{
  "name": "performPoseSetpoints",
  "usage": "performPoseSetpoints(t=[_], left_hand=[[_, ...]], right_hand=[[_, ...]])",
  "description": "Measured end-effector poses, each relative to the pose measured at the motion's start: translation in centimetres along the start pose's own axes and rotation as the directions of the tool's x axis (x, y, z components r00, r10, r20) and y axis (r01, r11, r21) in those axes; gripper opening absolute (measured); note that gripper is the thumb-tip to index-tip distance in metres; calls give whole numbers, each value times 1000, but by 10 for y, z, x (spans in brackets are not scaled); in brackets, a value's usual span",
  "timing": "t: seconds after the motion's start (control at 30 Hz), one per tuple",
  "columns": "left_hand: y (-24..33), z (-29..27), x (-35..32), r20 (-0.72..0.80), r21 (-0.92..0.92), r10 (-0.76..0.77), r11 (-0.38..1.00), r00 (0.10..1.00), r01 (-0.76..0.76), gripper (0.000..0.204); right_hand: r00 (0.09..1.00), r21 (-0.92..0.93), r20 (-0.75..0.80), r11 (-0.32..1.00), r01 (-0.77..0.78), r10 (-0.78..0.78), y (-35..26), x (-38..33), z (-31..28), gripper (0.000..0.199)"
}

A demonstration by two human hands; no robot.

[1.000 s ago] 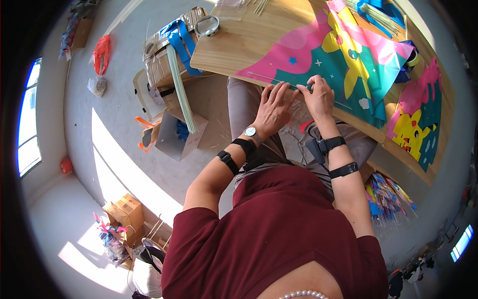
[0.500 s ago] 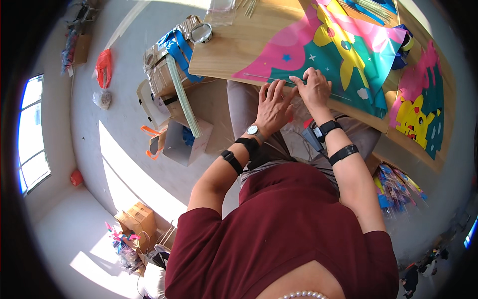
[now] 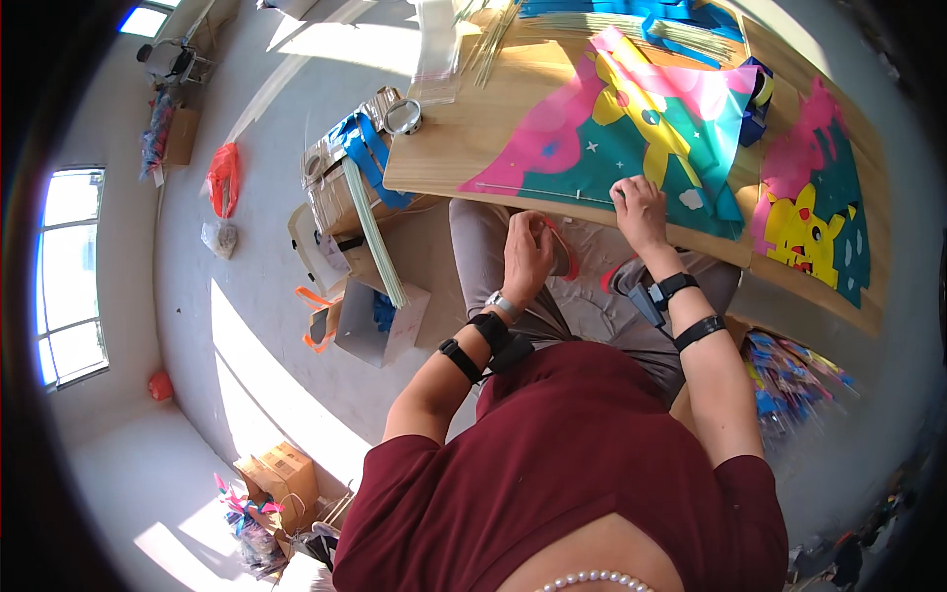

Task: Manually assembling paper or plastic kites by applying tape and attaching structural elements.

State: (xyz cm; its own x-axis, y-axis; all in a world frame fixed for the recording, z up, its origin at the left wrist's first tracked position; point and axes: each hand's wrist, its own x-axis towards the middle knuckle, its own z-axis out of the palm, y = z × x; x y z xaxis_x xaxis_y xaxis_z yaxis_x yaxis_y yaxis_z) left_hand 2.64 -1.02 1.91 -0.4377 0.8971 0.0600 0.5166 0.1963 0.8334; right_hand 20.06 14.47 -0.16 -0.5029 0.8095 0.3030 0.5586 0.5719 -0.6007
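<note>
A pink and teal kite-like sheet (image 3: pixel 552 138) with a yellow cartoon figure lies on the wooden table (image 3: pixel 444 148). Along its near edge runs a thin pale rod (image 3: pixel 533 190) with a small fitting partway along. My right hand (image 3: pixel 643 212) is closed at the table's near edge, over the rod's line; whatever its fingertips pinch is hidden. Below the edge, above my lap, my left hand (image 3: pixel 530 255) has its fingers curled in, apart from the sheet. I cannot make out whether anything is in them.
A second printed sheet (image 3: pixel 814 217) lies at the table's right. Thin sticks (image 3: pixel 493 44) and blue strips (image 3: pixel 681 44) are at the far side. Left of the table, a roll of tape (image 3: pixel 402 116) and a bundle of pale strips (image 3: pixel 373 232) rest on boxes. An open carton (image 3: pixel 380 335) stands on the floor.
My left hand has come off the sheet and drawn back below the table edge, curling its fingers. My right hand stays at the edge, lower in view. The view has shifted slightly.
</note>
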Motion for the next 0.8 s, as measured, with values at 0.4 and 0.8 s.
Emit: performPoseSetpoints(t=[0.4,0.8], left_hand=[[-12,31,8,345,-811,-560,227,754,539,21],[10,-97,115,160,-419,-158,883,974,212,21]], right_hand=[[962,-56,-263,994,-91,73,-14,-36,-39,34],[595,900,-3,261,-348,804,129,47,-89,18]])
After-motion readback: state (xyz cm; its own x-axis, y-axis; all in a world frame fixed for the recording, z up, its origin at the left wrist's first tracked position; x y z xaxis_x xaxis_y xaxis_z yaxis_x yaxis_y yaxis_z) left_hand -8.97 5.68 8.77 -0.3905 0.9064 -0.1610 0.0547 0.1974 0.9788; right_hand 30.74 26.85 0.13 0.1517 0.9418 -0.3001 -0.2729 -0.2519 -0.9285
